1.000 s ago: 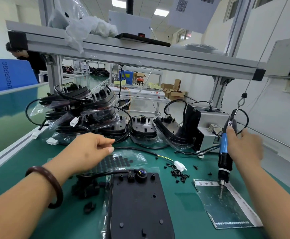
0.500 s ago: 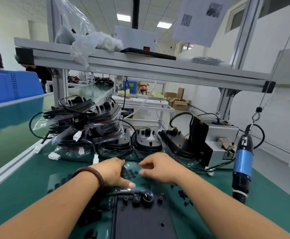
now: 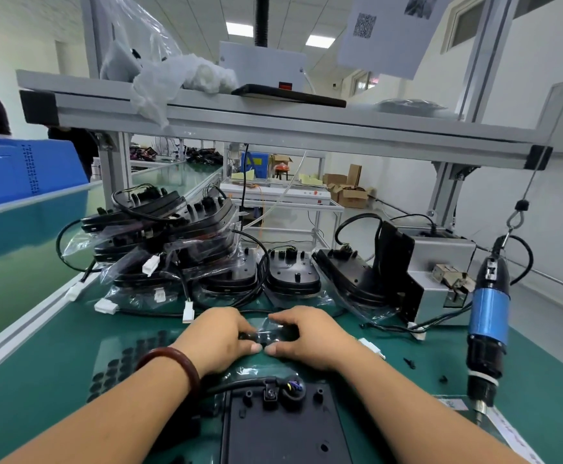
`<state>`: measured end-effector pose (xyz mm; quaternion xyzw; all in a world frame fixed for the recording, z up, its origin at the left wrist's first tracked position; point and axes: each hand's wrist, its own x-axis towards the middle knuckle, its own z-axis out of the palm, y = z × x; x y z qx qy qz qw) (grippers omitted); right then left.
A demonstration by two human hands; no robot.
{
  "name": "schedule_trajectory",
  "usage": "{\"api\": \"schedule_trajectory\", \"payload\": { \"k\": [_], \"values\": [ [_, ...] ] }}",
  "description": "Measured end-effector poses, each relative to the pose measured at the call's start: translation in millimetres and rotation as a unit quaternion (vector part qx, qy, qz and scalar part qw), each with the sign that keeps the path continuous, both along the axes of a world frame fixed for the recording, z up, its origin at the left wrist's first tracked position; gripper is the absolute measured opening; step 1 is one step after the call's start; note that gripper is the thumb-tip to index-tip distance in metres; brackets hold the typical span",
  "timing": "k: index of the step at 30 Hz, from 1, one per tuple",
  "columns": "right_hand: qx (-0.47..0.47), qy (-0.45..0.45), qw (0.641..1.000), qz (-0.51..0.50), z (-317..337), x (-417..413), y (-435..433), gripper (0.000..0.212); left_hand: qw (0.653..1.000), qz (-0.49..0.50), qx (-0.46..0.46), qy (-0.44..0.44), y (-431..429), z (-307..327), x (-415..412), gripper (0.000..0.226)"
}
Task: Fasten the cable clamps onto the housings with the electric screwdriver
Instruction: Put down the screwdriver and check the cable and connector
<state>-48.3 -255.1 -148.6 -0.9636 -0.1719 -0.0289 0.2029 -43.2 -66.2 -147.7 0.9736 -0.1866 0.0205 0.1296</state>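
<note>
Head-camera view down onto a green tabletop point(image 3: 39, 380). Near its centre the left hand point(image 3: 218, 336) and right hand point(image 3: 310, 336) meet thumb to thumb, fingers curled and pinching a small clear bag point(image 3: 275, 329) of dark pieces too small to identify. Just in front of the wrists lies a flat black housing point(image 3: 283, 430). Its cable point(image 3: 236, 385) runs off left under the left forearm, and its near end is cut off by the bottom of the picture. At the right, apart from both hands, the blue electric screwdriver point(image 3: 487, 316) hangs upright from a hook, tip close to the tabletop. Bare green mat lies between it and the right forearm, dotted with a few small black parts point(image 3: 409, 363). Behind the hands, a pile of bagged housings point(image 3: 173, 256) and a grey metal box point(image 3: 440, 272) fill the back. An aluminium rail point(image 3: 22, 329) borders the left edge.
</note>
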Motion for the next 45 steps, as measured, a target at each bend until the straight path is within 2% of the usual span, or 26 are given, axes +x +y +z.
{"api": "schedule_trajectory", "payload": {
  "k": [3,8,17,23,28,38,45],
  "values": [
    [0.001,-0.068,0.998,0.001,-2,-1,4,0.044,0.998,0.028,-0.045,-0.027,1,0,0,0.023],
    [0.08,-0.117,0.99,0.016,-5,-2,7,0.025,0.991,0.04,-0.124,-0.012,5,1,1,0.015],
    [0.104,-0.135,0.985,0.015,-3,-2,11,0.006,0.996,0.028,-0.072,-0.041,1,4,-1,0.021],
    [0.125,-0.121,0.984,0.043,1,-6,11,0.009,0.997,0.027,-0.053,-0.044,0,6,-3,0.019],
    [0.076,-0.167,0.982,0.055,3,-9,14,0.007,0.997,0.024,-0.049,-0.047,0,7,-3,0.022],
    [0.005,-0.201,0.978,0.053,1,-9,20,0.01,0.996,0.028,-0.063,-0.048,0,5,-2,0.014],
    [0.009,-0.221,0.974,0.05,0,-11,20,0.005,0.996,0.025,-0.07,-0.042,1,5,-1,0.015]
  ]
}}
